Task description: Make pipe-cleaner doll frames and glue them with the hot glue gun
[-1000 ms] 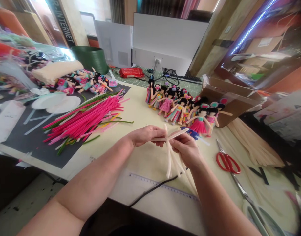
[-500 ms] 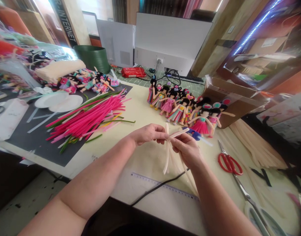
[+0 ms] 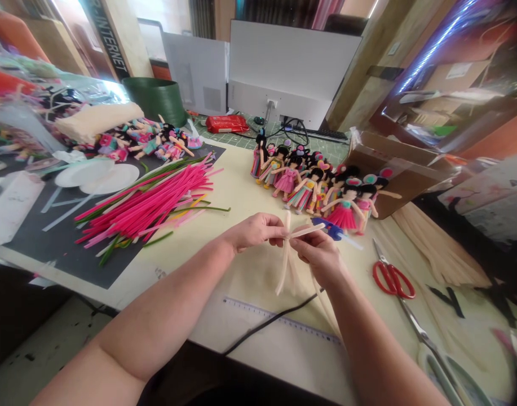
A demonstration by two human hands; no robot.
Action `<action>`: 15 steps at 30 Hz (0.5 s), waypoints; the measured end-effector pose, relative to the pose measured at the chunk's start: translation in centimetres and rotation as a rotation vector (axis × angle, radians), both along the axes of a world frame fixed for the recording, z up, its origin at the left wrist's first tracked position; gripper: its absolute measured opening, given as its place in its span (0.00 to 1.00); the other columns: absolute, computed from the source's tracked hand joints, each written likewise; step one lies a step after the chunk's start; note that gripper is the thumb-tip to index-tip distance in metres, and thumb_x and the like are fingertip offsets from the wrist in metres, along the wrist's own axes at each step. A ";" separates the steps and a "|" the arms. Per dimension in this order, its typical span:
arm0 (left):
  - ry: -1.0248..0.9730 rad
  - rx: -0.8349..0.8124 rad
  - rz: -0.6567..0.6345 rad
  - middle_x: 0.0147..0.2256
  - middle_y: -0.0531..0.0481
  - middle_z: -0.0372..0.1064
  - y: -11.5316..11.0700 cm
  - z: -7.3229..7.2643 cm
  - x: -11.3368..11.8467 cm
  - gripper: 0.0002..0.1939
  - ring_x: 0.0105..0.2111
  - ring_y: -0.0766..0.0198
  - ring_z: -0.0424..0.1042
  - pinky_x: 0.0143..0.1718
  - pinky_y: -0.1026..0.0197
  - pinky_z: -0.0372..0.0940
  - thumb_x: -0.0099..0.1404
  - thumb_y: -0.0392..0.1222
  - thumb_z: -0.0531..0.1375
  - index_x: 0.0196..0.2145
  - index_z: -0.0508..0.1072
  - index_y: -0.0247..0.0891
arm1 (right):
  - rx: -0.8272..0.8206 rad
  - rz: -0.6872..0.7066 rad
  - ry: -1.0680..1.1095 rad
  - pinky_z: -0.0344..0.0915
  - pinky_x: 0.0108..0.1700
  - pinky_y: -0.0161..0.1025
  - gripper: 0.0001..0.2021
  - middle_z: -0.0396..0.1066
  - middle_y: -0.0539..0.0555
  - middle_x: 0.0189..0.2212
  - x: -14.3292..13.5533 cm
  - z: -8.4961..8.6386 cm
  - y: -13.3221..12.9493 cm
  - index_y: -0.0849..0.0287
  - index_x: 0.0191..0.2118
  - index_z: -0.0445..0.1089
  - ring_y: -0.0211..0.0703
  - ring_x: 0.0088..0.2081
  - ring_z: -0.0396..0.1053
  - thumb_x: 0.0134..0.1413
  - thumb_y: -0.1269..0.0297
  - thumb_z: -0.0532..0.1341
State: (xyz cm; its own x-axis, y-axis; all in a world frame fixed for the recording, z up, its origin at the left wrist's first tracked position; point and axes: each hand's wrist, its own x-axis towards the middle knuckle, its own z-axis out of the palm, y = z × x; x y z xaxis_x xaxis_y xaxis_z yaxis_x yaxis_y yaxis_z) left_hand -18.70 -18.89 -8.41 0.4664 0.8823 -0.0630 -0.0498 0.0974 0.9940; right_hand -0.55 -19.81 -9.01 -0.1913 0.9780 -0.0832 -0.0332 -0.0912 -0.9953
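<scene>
My left hand (image 3: 262, 231) pinches cream pipe cleaners (image 3: 283, 269) where they cross, above the middle of the table. From the right, my right hand (image 3: 319, 251) pinches the same strands close to the crossing. One end sticks up, one points right, and others hang down; a long strand trails below my right hand. The fingertips partly hide the crossing. A blue glue gun (image 3: 329, 228) lies just behind my right hand. Under the hands, a clear ruler (image 3: 279, 320) lies near the table's front edge, with a black cable (image 3: 270, 321) across it.
Several pipe-cleaner dolls (image 3: 311, 189) stand before a cardboard box (image 3: 393, 175). Red-handled scissors (image 3: 393, 279), a second pair of scissors (image 3: 436, 355) and a cream pipe-cleaner bundle (image 3: 440, 248) lie right. Pink pipe cleaners (image 3: 152, 203) lie left on a dark mat (image 3: 118, 265). Behind stands a monitor (image 3: 292, 67).
Both hands keep their pinch at the crossing. The hanging ends have swung slightly left, and the upright end has shifted a little. The whole view has moved slightly.
</scene>
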 end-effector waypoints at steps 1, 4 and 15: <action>0.000 -0.009 0.001 0.25 0.51 0.69 0.0 -0.1 0.0 0.15 0.27 0.70 0.66 0.33 0.64 0.60 0.58 0.49 0.63 0.28 0.72 0.32 | 0.005 0.007 0.005 0.46 0.21 0.32 0.12 0.64 0.45 0.18 0.0 -0.1 0.0 0.58 0.27 0.71 0.29 0.19 0.51 0.35 0.61 0.72; 0.005 -0.033 0.002 0.25 0.50 0.70 0.1 -0.3 0.1 0.16 0.27 0.69 0.67 0.33 0.64 0.60 0.57 0.50 0.63 0.29 0.72 0.32 | 0.023 0.027 0.011 0.46 0.21 0.32 0.11 0.63 0.45 0.18 0.2 -0.2 0.0 0.58 0.27 0.71 0.29 0.19 0.51 0.36 0.62 0.71; -0.031 -0.044 -0.083 0.22 0.53 0.65 0.2 -0.5 -0.1 0.18 0.24 0.70 0.63 0.29 0.65 0.57 0.58 0.53 0.62 0.28 0.70 0.32 | 0.059 0.070 0.032 0.51 0.22 0.33 0.11 0.66 0.46 0.20 0.4 -0.2 0.1 0.57 0.29 0.73 0.30 0.19 0.54 0.37 0.60 0.71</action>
